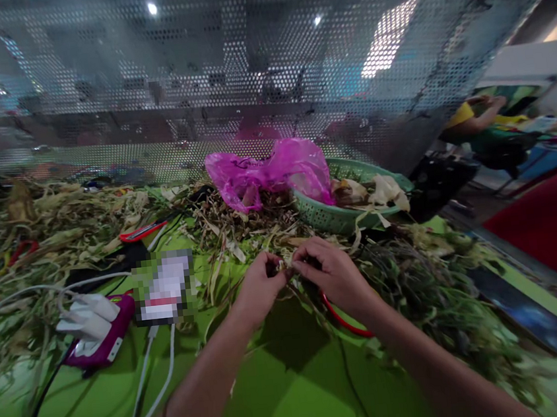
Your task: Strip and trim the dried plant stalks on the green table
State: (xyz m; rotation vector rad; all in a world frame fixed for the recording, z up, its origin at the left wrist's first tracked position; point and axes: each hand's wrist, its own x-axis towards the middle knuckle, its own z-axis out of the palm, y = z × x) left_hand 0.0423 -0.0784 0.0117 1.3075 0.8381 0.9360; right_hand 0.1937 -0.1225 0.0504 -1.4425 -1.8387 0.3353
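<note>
My left hand and my right hand meet above the green table, fingertips pinched close together. Between them is a small pale piece of dried plant, mostly hidden by the fingers. Under my right hand lies a red curved handle, perhaps of scissors; the hand covers its other end. Just beyond my hands, a heap of dried brown plant bits spreads over the table. Grey-green dried stalks and leaves lie beside my right forearm.
A green basket holds dry husks, with a pink plastic bag over its left rim. At left are a phone with cables, a purple power strip with white plugs, and an orange-red cutter. A perforated metal screen stands behind.
</note>
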